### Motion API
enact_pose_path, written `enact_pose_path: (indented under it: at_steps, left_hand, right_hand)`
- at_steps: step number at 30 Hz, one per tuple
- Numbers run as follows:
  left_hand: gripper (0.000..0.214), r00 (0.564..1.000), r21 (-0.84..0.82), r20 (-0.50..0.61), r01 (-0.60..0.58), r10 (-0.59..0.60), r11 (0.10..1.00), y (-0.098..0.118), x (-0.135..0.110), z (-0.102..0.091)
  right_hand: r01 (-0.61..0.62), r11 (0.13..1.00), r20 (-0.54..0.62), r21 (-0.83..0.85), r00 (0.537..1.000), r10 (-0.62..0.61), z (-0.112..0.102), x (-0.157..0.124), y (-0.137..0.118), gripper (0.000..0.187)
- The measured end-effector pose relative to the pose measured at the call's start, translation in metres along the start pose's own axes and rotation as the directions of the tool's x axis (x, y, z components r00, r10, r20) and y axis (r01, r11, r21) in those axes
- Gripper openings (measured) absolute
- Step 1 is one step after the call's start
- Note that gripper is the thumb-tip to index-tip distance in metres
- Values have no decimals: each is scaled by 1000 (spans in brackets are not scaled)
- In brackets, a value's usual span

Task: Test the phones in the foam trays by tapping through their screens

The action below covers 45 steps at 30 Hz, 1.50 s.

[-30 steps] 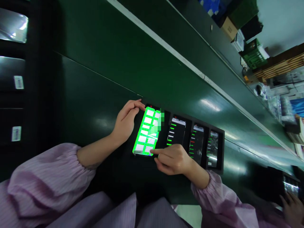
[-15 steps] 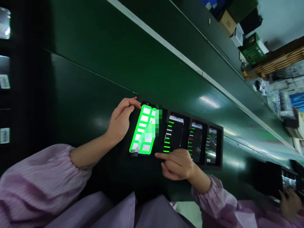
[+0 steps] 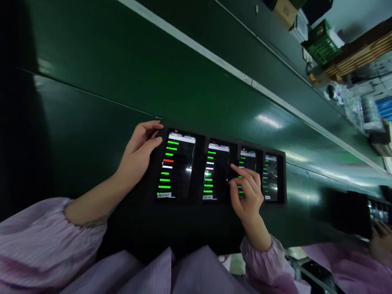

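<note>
Four-slot black tray with smartphones in its slots lies before me. My left hand is closed loosely on its far left corner, thumb against the left side, fingertips at the far edge. My right hand is open and empty, index finger stretched toward the right edge of the second smartphone; whether it touches is unclear. This hand partly hides the third smartphone. The leftmost smartphone shows a list of green lines, one red. At the right end sits the fourth smartphone, also lit.
The tray lies on a dark green bench crossed by a pale metal strip. Up at the far right stand a green crate and a cardboard box. Another person's hand is at the right edge, near a dark tray.
The leftmost phone's bright green-and-white grid has given way to a dark list. My right hand has moved rightward and farther away, from below the second phone to its right edge.
</note>
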<state>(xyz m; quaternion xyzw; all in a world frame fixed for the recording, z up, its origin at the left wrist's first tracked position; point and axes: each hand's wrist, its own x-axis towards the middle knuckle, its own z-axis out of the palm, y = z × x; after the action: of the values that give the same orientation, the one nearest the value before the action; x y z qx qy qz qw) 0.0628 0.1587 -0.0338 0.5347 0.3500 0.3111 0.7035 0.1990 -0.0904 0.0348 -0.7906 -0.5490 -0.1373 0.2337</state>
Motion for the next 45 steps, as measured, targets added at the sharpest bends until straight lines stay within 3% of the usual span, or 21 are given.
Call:
enact_pose_path:
  at_steps: [3, 6, 10, 13, 15, 18, 21, 27, 32, 39, 45]
  left_hand:
    - [39, 996, 31, 89, 31, -33, 999, 0, 2, -8]
    - [74, 985, 92, 166, 35, -50, 995, 0, 4, -20]
    - [104, 933, 342, 334, 16, -137, 940, 5, -1, -36]
    - [103, 865, 540, 455, -79, -212, 838, 11, -7, -44]
    - [96, 837, 610, 508, -185, -202, 770, 13, -12, -48]
    - [91, 813, 619, 570, -331, -117, 712, 12, -17, -51]
    - [93, 781, 607, 618, -402, -90, 685, 11, -19, -51]
    - [97, 757, 639, 645, -458, -105, 618, 15, -19, -53]
    - [109, 751, 664, 639, -429, -166, 613, 10, -20, -58]
    - [107, 765, 668, 640, -508, -71, 544, 2, -22, -61]
    - [112, 756, 673, 646, -497, -108, 547, 2, -20, -63]
  right_hand:
    - [-10, 999, -25, -31, 1000, 10, 4, -11, 2, 17]
    - [-30, 999, -70, -24, 997, 28, 5, -20, 1, 18]
    - [-50, 999, -95, -8, 994, 49, 3, -25, 1, 20]
    - [-29, 999, -106, -15, 994, 28, 3, -26, -1, 20]
    - [-28, 1000, -104, -8, 994, 27, 5, -27, -4, 19]
    - [-62, 998, -83, -1, 995, 62, 7, -31, -9, 19]
    - [-100, 995, -81, -9, 992, 99, 8, -34, -12, 20]
    - [-116, 993, -65, 29, 991, 118, 8, -33, -12, 22]
    - [-95, 994, -53, 55, 994, 98, 7, -31, -12, 22]
    - [-44, 997, 1, 64, 999, 44, 5, -31, -13, 23]
    - [-45, 996, 19, 81, 999, 43, 4, -32, -14, 24]
